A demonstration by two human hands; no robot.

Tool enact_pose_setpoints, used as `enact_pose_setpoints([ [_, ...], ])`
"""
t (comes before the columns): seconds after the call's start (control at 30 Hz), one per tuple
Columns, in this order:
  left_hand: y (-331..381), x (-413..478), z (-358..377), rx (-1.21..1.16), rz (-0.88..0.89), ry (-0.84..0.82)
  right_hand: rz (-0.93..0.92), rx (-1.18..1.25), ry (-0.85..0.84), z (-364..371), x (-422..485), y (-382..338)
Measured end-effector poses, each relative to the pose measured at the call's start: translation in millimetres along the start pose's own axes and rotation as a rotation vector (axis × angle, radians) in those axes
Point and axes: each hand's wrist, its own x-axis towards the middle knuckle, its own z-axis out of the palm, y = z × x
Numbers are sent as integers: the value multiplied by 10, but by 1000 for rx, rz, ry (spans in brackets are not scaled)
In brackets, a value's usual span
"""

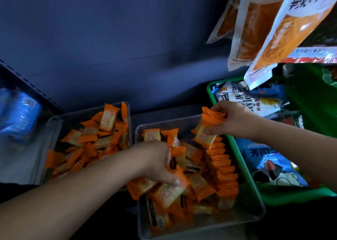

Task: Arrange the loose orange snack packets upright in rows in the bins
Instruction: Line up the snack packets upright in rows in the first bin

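Note:
Two clear plastic bins hold orange snack packets. The left bin [54, 123] has a loose, jumbled heap [94, 141]. In the right bin [255, 208] a row of upright packets [223, 166] runs along the right wall, with loose packets [197, 185] piled in the middle. My left hand [156, 161] reaches into the right bin, its fingers closed on a loose packet [179, 177]. My right hand [233, 119] hovers over the bin's far right corner, gripping a stack of several packets [209, 126] held on edge.
A green basket [242, 159] with larger snack bags stands right of the bins, touching the right one. Big white-and-orange bags [269, 24] hang above at the upper right. A blue package [18, 115] sits on a shelf at the left. A dark blue wall lies behind.

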Motion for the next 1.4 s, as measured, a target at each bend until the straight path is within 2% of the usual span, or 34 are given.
enact_pose_setpoints([
  [0.07,124,166,-117,123,77,245,6,-11,20,-41,-40,85],
  [0.1,179,299,-143,132,151,316,7,-6,23,-54,-74,118],
  [0.13,227,461,-147,154,232,320,0,1,17,-63,-122,136],
  [0.2,264,841,-81,197,320,195,-10,26,-5,-89,-231,196],
  [0.33,238,1326,94,266,253,-101,-10,102,-60,-179,-371,317],
  [0.43,261,1454,87,195,245,-211,2,144,-51,-235,-374,375],
  [0.5,262,1455,48,164,258,-237,-2,164,-60,-233,-367,391],
  [0.7,215,1386,118,411,303,-200,-18,165,-60,-187,-333,358],
  [0.83,156,1267,88,236,326,-227,4,135,-41,-187,-324,366],
  [0.93,118,1115,-1,161,362,-143,7,125,-44,-192,-327,377],
  [1.13,65,555,-101,295,328,-77,-71,67,-38,-135,-279,228],
  [1.23,14,232,-44,373,329,56,-139,16,-46,-22,-176,102],
  [1.4,-122,16,50,284,269,226,-239,-178,-70,296,114,-28],
])
